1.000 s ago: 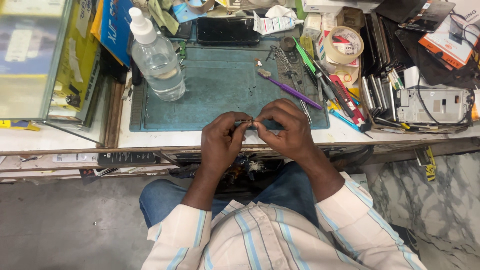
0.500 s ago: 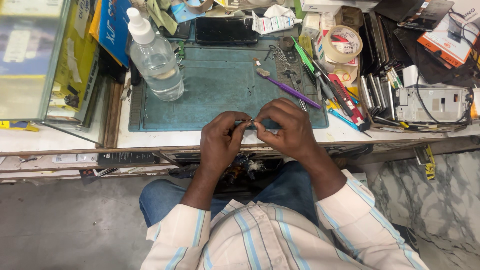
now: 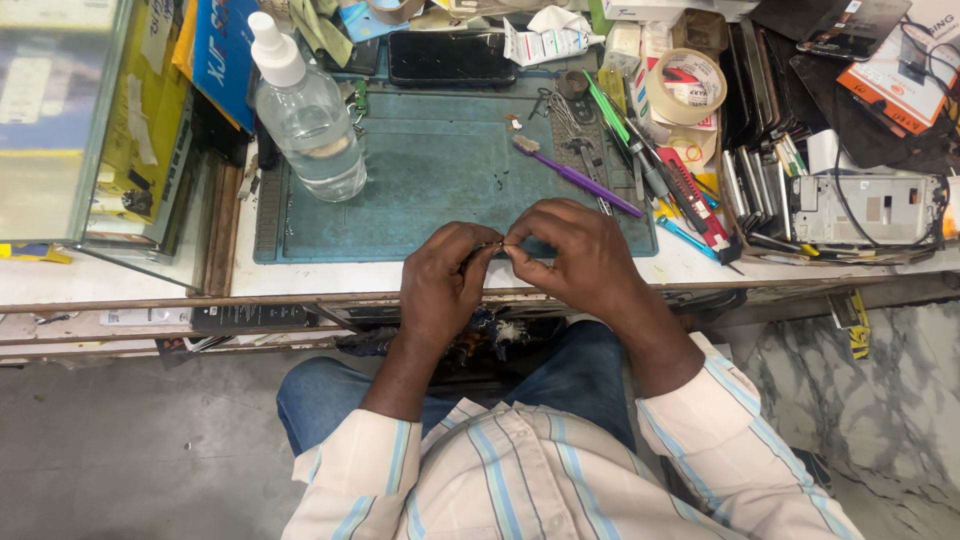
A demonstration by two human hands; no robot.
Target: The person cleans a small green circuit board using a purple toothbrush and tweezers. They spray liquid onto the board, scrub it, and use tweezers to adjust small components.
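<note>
A person in a striped shirt (image 3: 560, 470) and jeans sits at a crowded tabletop (image 3: 330, 278), both hands meeting at the near edge of a teal mat (image 3: 420, 180). The left hand (image 3: 440, 285) and the right hand (image 3: 575, 255) pinch a tiny part (image 3: 497, 246) between their fingertips, thumbs and forefingers closed on it from either side; the part is too small to tell what it is. It sits just above the mat's front edge, near the tabletop's rim. On the mat's far left stands a clear bottle (image 3: 305, 110) with a white spray cap, upright and part full. A purple brush (image 3: 575, 175) lies slantwise on the mat's right side, its bristled head toward the middle, with metal tweezers (image 3: 570, 125) just beyond it. A dark phone (image 3: 452, 57) lies flat at the mat's far edge. To the right, a roll of tape (image 3: 685, 87) rests among pens and cutters, and a red cutter (image 3: 695, 195) lies near the mat's right edge. Farther right sits a stripped phone frame (image 3: 865, 210) with a black wire across it, beside a row of upright phones (image 3: 755, 185). A glass case (image 3: 70, 130) stands at the left.
</note>
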